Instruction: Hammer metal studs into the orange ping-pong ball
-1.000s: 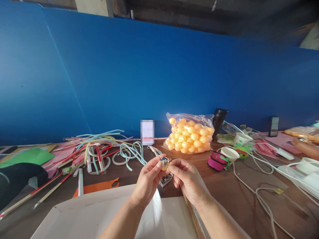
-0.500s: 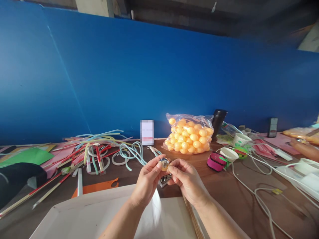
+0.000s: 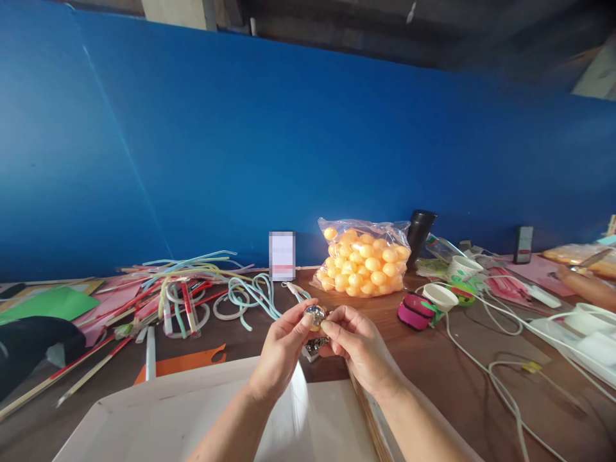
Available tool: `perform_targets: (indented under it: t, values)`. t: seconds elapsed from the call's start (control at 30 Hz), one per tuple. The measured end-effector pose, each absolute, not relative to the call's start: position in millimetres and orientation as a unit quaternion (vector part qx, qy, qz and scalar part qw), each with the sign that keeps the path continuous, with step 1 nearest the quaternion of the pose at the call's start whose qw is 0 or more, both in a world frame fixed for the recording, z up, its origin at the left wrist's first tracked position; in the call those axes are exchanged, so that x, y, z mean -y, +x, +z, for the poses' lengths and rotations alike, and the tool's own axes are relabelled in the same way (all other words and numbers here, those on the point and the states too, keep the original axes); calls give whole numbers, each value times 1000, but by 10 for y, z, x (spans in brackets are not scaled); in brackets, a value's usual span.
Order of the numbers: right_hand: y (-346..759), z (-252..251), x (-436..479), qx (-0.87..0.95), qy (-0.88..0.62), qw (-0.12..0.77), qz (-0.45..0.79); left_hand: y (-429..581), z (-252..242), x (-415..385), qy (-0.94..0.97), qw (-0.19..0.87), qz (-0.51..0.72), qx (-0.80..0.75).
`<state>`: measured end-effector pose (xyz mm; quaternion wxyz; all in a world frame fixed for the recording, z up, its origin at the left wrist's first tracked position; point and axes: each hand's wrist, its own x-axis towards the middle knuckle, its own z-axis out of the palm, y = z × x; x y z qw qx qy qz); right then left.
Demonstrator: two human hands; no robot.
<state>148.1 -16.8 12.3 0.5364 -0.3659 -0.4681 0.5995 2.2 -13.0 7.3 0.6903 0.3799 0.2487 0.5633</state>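
The small ball (image 3: 316,316) you hold looks partly covered in mirror-bright silver facets over smooth orange plastic. At one o'clock from it, the bag (image 3: 385,228) is thin clear plastic, crinkled and glossy, packed with matt orange balls (image 3: 364,264). The bench (image 3: 433,359) looks like brown wood with a dull sheen. At ten o'clock the tubes (image 3: 250,292) are soft, translucent plastic. At six o'clock the white tray (image 3: 144,417) is smooth and catches a glare.

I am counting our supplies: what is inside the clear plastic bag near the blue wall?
Small orange balls fill the clear plastic bag. The outer ones cover those deeper inside, so no count is possible.
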Motion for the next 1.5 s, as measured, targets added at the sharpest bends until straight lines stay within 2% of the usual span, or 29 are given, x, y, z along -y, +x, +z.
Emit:
perform_targets:
  t: [0.53, 0.87, 1.0, 1.2, 1.33, 1.5]
  values:
    - [1438, 133, 166, 494, -370, 542, 570, 50, 75, 141, 358, 680, 587, -253]
    - [1507, 204, -92, 610, -470, 524, 365, 19, -122, 9, 334, 619, 652, -283]
    - [1445, 365, -446, 696, -503, 443, 256, 23, -168, -15, 321, 612, 663, -287]
    - [1271, 412, -1028, 797, -544, 253, 71, 21, -164, -8, 316, 621, 657, -287]
    - [1100, 360, -1192, 836, -530, 139, -4, 22, -163, -7, 319, 623, 652, -291]
    - [936, 325, -1296, 859, -504, 62, -70, 22, -190, -25, 320, 631, 646, -285]
